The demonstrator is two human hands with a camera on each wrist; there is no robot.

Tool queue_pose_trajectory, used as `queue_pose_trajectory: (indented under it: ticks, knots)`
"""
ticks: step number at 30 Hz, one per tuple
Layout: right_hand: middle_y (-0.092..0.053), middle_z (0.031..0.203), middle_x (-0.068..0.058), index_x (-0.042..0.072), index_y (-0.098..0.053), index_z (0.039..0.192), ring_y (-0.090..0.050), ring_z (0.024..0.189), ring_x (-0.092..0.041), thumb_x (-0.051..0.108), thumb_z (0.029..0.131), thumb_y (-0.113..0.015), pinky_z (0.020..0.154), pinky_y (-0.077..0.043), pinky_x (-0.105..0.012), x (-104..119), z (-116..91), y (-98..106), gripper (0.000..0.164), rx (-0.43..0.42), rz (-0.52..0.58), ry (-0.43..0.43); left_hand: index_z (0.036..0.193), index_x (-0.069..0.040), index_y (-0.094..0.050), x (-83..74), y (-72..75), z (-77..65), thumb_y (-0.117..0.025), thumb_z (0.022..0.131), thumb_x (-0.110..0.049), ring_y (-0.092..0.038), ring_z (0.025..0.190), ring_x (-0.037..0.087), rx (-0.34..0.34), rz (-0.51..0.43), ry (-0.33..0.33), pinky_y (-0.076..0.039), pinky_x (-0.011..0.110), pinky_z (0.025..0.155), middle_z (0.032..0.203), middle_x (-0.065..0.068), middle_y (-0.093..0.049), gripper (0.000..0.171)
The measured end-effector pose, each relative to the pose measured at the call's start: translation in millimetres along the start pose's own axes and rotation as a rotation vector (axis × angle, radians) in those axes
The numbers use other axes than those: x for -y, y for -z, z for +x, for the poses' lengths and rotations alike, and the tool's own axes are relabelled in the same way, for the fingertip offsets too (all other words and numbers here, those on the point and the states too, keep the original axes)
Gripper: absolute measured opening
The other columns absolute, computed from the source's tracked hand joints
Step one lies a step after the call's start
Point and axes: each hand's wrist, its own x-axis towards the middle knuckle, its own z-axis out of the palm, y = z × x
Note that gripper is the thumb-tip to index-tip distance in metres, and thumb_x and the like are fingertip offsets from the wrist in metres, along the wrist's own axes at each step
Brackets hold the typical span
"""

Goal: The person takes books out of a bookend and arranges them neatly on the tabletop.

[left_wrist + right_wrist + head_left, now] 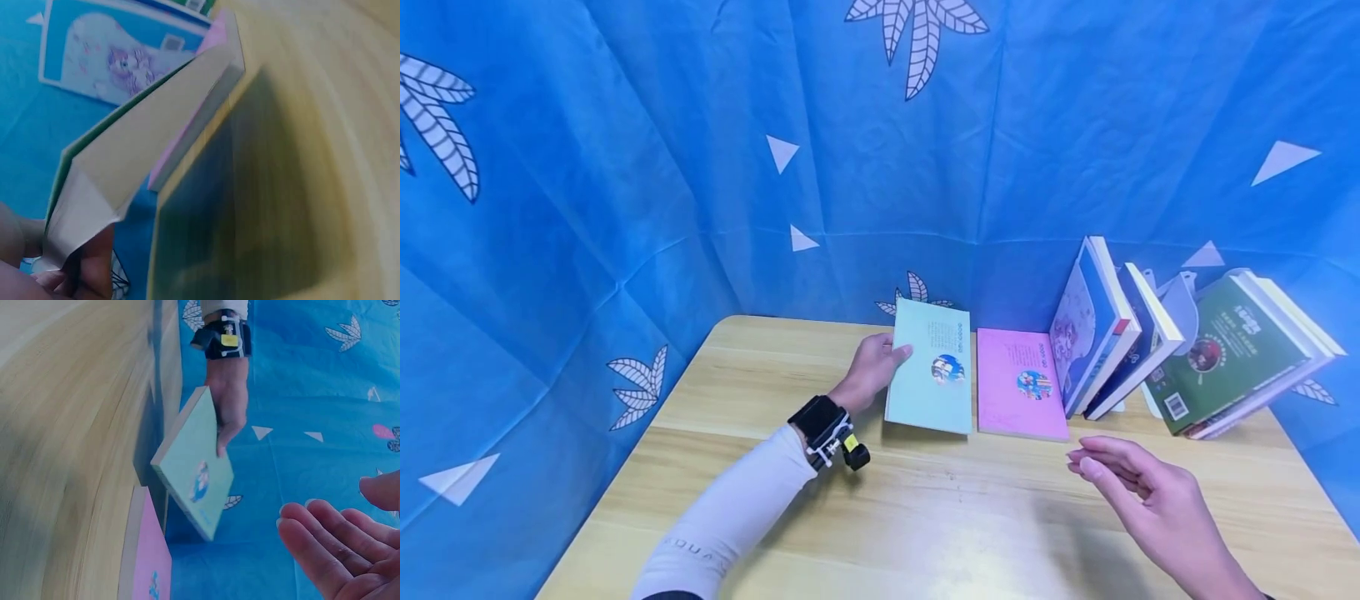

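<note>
A light green book (pixel 928 367) is tilted above the table, its left edge pinched by my left hand (pixel 874 367), thumb on the cover. In the left wrist view the book's pages (pixel 156 119) face the camera and its shadow falls on the wood. Just right of it a pink book (pixel 1018 383) lies flat on the table. My right hand (pixel 1150 500) hovers in front of the pink book with nothing in it, fingers loosely bent. The right wrist view shows its fingers (pixel 337 540) apart from both books.
Several books lean upright at the right, among them a blue one (pixel 1086 333), a dark blue one (pixel 1138 342) and a green one (pixel 1232 350), with a bookend (pixel 1180 300) between. A blue patterned cloth (pixel 880 167) hangs behind the wooden table (pixel 940 517).
</note>
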Motion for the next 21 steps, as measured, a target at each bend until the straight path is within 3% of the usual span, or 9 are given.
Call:
queue_pose_trajectory:
  ticks: [4,9,14,18,21]
  knots:
    - [-0.078,0.103,0.019,0.008,-0.072,0.119,-0.072,0.093,0.012,-0.008,0.092,-0.070,0.078,-0.055,-0.005,1,-1,1,0.031,0.000,-0.023,-0.025,0.131,-0.008,-0.066,4.2,-4.0,11.6,-0.059,0.106,-0.022,-0.074,0.096,0.020,-0.016,0.032,0.054,-0.062,0.032,0.082,0.111,0.010,-0.076,0.030]
    - [-0.078,0.102,0.018,0.008,-0.072,0.120,-0.072,0.093,0.013,-0.008,0.093,-0.070,0.078,-0.055,-0.004,1,-2,2,0.032,-0.001,-0.035,-0.033,0.126,-0.007,-0.068,6.8,-10.8,21.5,-0.061,0.105,-0.022,-0.070,0.092,0.018,-0.034,0.091,0.075,-0.059,0.029,0.078,0.107,0.009,-0.076,0.027]
    - [-0.078,0.102,0.019,0.010,-0.072,0.120,-0.072,0.093,0.013,-0.006,0.094,-0.070,0.077,-0.055,-0.004,-1,-3,2,0.031,0.010,-0.046,-0.050,0.104,-0.008,-0.069,10.4,-15.4,30.2,-0.063,0.103,-0.022,-0.060,0.079,0.017,-0.050,0.135,0.091,-0.050,0.026,0.068,0.092,0.007,-0.070,0.015]
    - [-0.078,0.102,0.019,0.011,-0.072,0.120,-0.072,0.092,0.013,-0.004,0.095,-0.070,0.077,-0.055,-0.004,-3,-3,1,0.030,0.016,-0.054,-0.065,0.085,-0.011,-0.060,14.0,-18.2,35.6,-0.064,0.103,-0.023,-0.052,0.072,0.017,-0.061,0.181,0.100,-0.043,0.026,0.063,0.081,0.004,-0.058,0.022]
    - [-0.079,0.102,0.017,0.012,-0.072,0.120,-0.072,0.092,0.013,-0.003,0.095,-0.070,0.077,-0.055,-0.004,-4,-4,1,0.029,0.017,-0.058,-0.073,0.084,-0.011,-0.059,16.0,-19.9,38.8,-0.065,0.102,-0.024,-0.053,0.072,0.017,-0.069,0.215,0.098,-0.043,0.026,0.062,0.080,0.003,-0.057,0.023]
